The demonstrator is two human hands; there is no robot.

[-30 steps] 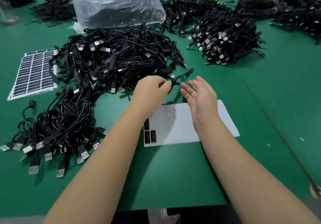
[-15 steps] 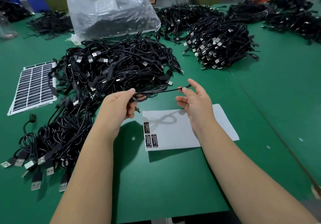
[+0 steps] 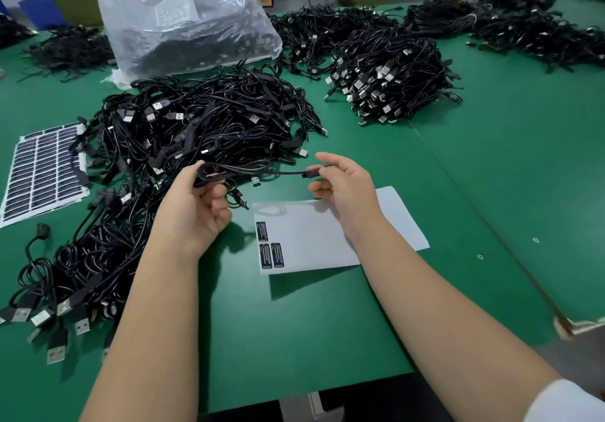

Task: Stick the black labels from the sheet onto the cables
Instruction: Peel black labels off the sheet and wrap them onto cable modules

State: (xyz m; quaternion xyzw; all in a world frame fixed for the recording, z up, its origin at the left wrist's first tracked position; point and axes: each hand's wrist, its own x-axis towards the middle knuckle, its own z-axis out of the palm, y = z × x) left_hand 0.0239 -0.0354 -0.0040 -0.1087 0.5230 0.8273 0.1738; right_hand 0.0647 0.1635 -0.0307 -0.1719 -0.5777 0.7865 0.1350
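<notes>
Head cam: left hand (image 3: 193, 205) is grasping the coiled part of a black cable (image 3: 262, 172), and the right hand (image 3: 343, 186) pinches its far end, so the cable is stretched between both hands above the green tabletop (image 3: 311, 323). Just below, around 6 o'clock of the cable, lies the white sheet (image 3: 320, 235) with three black labels (image 3: 271, 248) left. Big cable pile (image 3: 203, 127) at 11 o'clock.

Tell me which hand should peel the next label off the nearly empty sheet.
Probably the right hand: it only pinches the cable end, directly above the white sheet. The left hand grips the coiled part.
</notes>
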